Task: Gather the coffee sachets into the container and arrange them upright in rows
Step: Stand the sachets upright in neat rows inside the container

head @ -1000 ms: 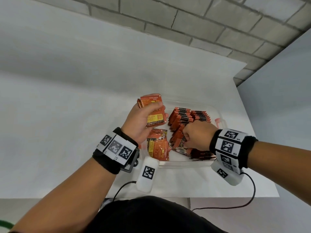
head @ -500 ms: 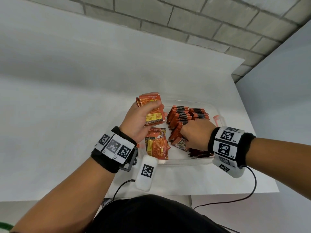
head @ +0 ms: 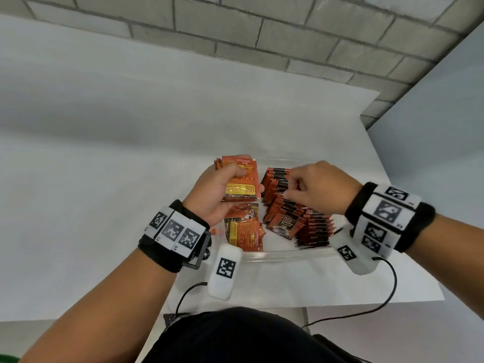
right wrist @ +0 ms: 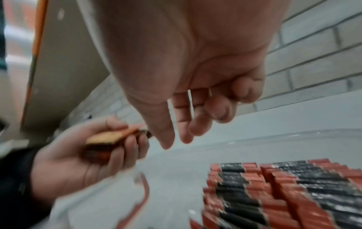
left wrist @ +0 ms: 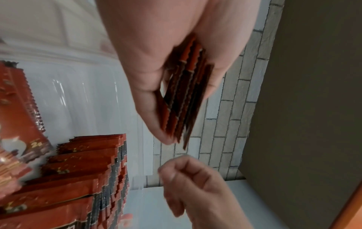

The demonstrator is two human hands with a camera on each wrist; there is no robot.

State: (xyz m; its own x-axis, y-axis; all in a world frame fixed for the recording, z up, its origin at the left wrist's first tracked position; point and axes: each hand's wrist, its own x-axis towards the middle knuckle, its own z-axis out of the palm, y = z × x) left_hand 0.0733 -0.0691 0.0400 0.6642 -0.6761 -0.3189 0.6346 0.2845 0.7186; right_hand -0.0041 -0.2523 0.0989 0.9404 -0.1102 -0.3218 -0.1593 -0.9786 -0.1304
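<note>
L hand [head: 214,195] raised over the near-left part of a clear plastic container [head: 288,255] on the white bench [head: 104,153]. It grips a small stack of red/orange foil coffee sachets [head: 239,179], thumb across the printed face, fingers curled behind. L wrist view shows approx. 4–5 sachet edges [left wrist: 184,96] pinched between thumb and fingers, serrated ends pointing away from the palm.

R hand [head: 319,184] sits just right of the L hand, above the rows. Fingers loosely curled, thumb and forefinger tips near each other, nothing held (R wrist view: palm [right wrist: 195,69] empty, fingers hang relaxed). Whether the fingertips touch the sachet tops: can't tell, blurred.

Under and right of the R hand: two rows of red-and-black sachets [head: 296,218] standing on edge inside the container, leaning slightly, front one showing "D2X BLACK" label. R wrist view shows their top edges [right wrist: 284,186] packed tight.

Below the L hand, inside the container: a few loose sachets [head: 243,229] lying flat, overlapping, not in rows.

Both wrists carry black bands w/ white marker tags; a white cam pod [head: 225,273] hangs under the L wrist. Grey brick wall [head: 288,30] beyond the bench.
</note>
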